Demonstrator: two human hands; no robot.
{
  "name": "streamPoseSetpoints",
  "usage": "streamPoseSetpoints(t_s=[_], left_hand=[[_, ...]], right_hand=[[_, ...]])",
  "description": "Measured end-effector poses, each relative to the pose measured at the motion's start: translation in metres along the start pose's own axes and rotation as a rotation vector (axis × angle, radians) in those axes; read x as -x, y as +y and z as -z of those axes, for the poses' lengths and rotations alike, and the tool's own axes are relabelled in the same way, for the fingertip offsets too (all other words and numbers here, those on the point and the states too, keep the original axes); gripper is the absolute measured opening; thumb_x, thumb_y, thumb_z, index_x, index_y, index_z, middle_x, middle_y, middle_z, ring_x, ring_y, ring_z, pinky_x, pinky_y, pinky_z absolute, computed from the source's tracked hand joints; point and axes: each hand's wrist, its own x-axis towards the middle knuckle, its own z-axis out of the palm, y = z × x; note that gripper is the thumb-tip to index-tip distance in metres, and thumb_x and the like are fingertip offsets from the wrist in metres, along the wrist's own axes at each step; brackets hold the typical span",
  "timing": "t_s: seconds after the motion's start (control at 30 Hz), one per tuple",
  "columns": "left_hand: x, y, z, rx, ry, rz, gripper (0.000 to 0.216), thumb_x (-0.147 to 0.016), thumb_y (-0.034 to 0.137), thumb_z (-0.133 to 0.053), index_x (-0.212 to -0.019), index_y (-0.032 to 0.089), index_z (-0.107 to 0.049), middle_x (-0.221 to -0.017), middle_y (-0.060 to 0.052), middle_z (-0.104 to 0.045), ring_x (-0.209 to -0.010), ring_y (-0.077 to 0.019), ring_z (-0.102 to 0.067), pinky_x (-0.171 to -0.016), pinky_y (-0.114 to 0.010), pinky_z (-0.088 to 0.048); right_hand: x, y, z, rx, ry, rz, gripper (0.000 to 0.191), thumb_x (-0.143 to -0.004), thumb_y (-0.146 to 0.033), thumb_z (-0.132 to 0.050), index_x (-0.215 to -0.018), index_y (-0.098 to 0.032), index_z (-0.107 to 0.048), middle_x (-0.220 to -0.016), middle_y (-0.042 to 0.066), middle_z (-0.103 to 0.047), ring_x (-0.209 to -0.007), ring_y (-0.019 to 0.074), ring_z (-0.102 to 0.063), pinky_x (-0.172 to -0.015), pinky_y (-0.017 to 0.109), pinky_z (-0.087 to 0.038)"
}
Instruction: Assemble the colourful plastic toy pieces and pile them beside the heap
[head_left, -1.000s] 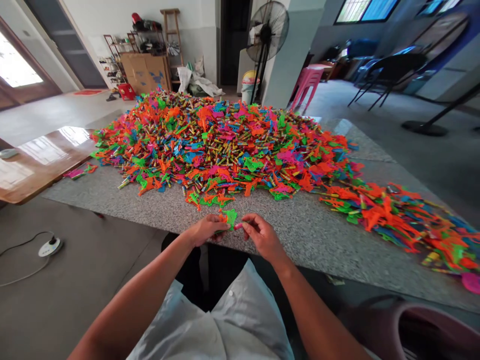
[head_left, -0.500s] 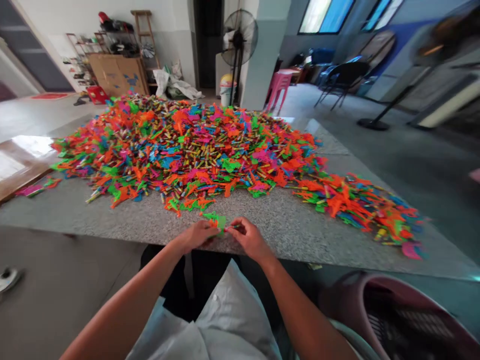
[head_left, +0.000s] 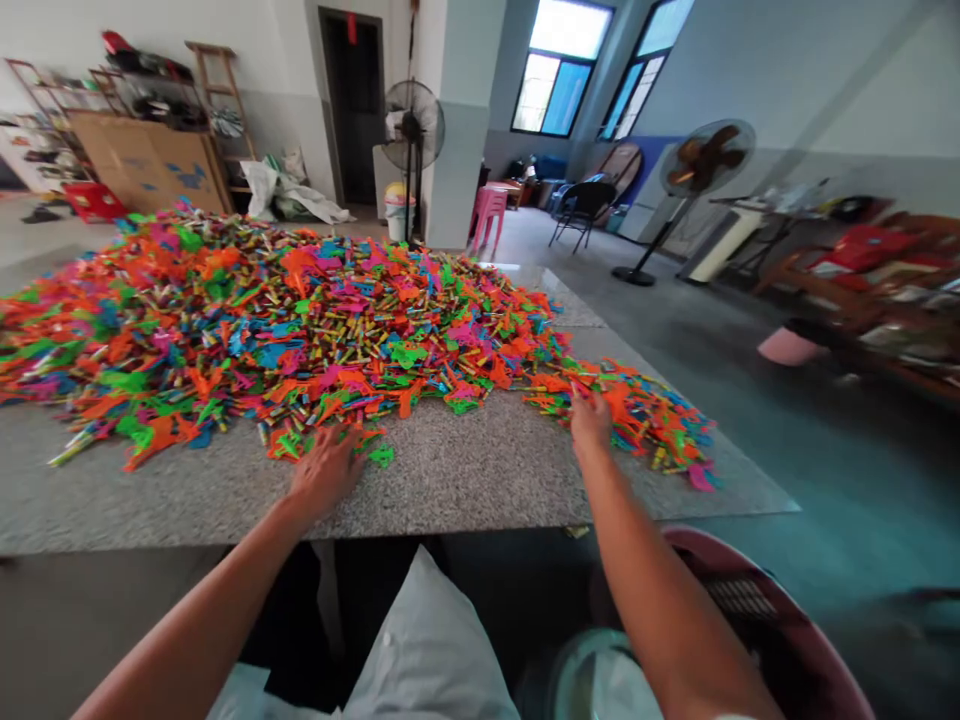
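Observation:
A big heap of small bright plastic pieces (head_left: pixel 300 300), orange, green, pink and blue, mixed with thin coloured sticks, covers the speckled stone table (head_left: pixel 465 470). My left hand (head_left: pixel 326 465) lies palm down at the heap's near edge, fingers stretched over a few orange and green pieces. A small green piece (head_left: pixel 381 456) lies just to its right. My right hand (head_left: pixel 590 418) reaches to a smaller pile (head_left: pixel 637 420) at the table's right end; its fingers are on the pieces and whether they pinch one cannot be made out.
A pink plastic basket (head_left: pixel 780 640) stands by my right knee, with a white round thing (head_left: pixel 600 680) beside it. Two standing fans (head_left: pixel 412 130), a pillar, pink stools, chairs and shelves with cardboard boxes stand behind and to the right.
My hands, joined over a green piece at the table's front edge, have parted. The left went forward to the heap; the right swung out to the right-hand pile. My view turned right.

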Motion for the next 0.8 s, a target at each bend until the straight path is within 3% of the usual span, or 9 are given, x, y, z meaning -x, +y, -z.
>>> streamPoseSetpoints(t_s=[0.07,0.13,0.23,0.3,0.4,0.5,0.63,0.8], left_hand=[[-0.003,0.007,0.000,0.020,-0.034,-0.028,0.045,-0.100,0.037,-0.056,-0.144,0.028,-0.060,-0.154,-0.012,-0.054,-0.139,-0.0342,-0.053,-0.107,-0.045,-0.049],[-0.005,0.009,-0.001,0.034,-0.065,-0.061,0.040,-0.100,0.032,-0.056,-0.139,0.026,-0.061,-0.151,-0.013,-0.056,-0.136,-0.0320,-0.056,-0.106,-0.043,-0.049],[-0.004,0.009,-0.001,-0.005,-0.104,-0.073,0.033,-0.100,0.033,-0.058,-0.132,0.024,-0.063,-0.147,-0.013,-0.058,-0.131,-0.0298,-0.060,-0.104,-0.040,-0.049],[-0.002,0.008,0.000,-0.031,-0.121,-0.056,0.033,-0.099,0.036,-0.059,-0.131,0.025,-0.061,-0.144,-0.012,-0.058,-0.125,-0.0281,-0.063,-0.100,-0.038,-0.050],[0.001,0.005,0.003,-0.041,-0.124,-0.001,0.034,-0.099,0.042,-0.060,-0.129,0.027,-0.059,-0.136,-0.010,-0.061,-0.116,-0.0264,-0.066,-0.092,-0.036,-0.051],[0.002,0.004,0.004,-0.045,-0.095,0.040,0.028,-0.100,0.043,-0.059,-0.122,0.026,-0.061,-0.129,-0.010,-0.063,-0.111,-0.0259,-0.067,-0.087,-0.034,-0.051],[0.001,0.008,0.004,-0.047,-0.025,0.078,0.021,-0.101,0.037,-0.055,-0.115,0.024,-0.062,-0.125,-0.010,-0.063,-0.109,-0.0258,-0.067,-0.086,-0.035,-0.051],[0.001,0.007,0.006,-0.047,0.040,0.206,0.021,-0.096,0.029,-0.057,-0.115,0.021,-0.064,-0.127,-0.013,-0.063,-0.114,-0.0283,-0.065,-0.092,-0.039,-0.053]], right_hand=[[0.018,0.009,-0.022,0.159,-0.082,0.027,0.060,-0.089,-0.037,-0.053,-0.144,-0.012,-0.057,-0.114,0.017,-0.074,-0.069,0.0208,-0.071,-0.062,0.032,-0.056],[0.047,0.013,-0.052,0.324,-0.276,0.142,0.046,-0.091,-0.034,-0.053,-0.129,-0.013,-0.069,-0.107,0.014,-0.076,-0.078,0.0233,-0.073,-0.074,0.036,-0.058],[0.092,0.006,-0.099,0.529,-0.505,0.394,0.034,-0.093,-0.029,-0.058,-0.121,-0.017,-0.072,-0.122,0.013,-0.073,-0.105,0.0257,-0.072,-0.095,0.037,-0.055],[0.111,-0.006,-0.125,0.654,-0.466,0.475,0.044,-0.094,-0.027,-0.061,-0.136,-0.016,-0.063,-0.140,0.017,-0.063,-0.115,0.0281,-0.068,-0.097,0.038,-0.053],[0.122,-0.023,-0.150,0.831,-0.360,0.407,0.056,-0.098,-0.030,-0.060,-0.149,-0.011,-0.048,-0.147,0.026,-0.054,-0.113,0.0324,-0.068,-0.090,0.040,-0.054],[0.126,-0.028,-0.159,0.906,-0.442,0.391,0.054,-0.099,-0.033,-0.060,-0.147,-0.009,-0.050,-0.139,0.026,-0.059,-0.112,0.0331,-0.068,-0.089,0.039,-0.053],[0.154,-0.019,-0.154,0.820,-0.625,0.541,0.050,-0.098,-0.028,-0.062,-0.146,-0.017,-0.055,-0.131,0.017,-0.065,-0.108,0.0283,-0.069,-0.090,0.035,-0.052],[0.194,-0.015,-0.145,0.523,-1.052,0.842,0.027,-0.096,-0.025,-0.068,-0.122,-0.024,-0.073,-0.120,0.008,-0.072,-0.105,0.0224,-0.069,-0.091,0.031,-0.051]])
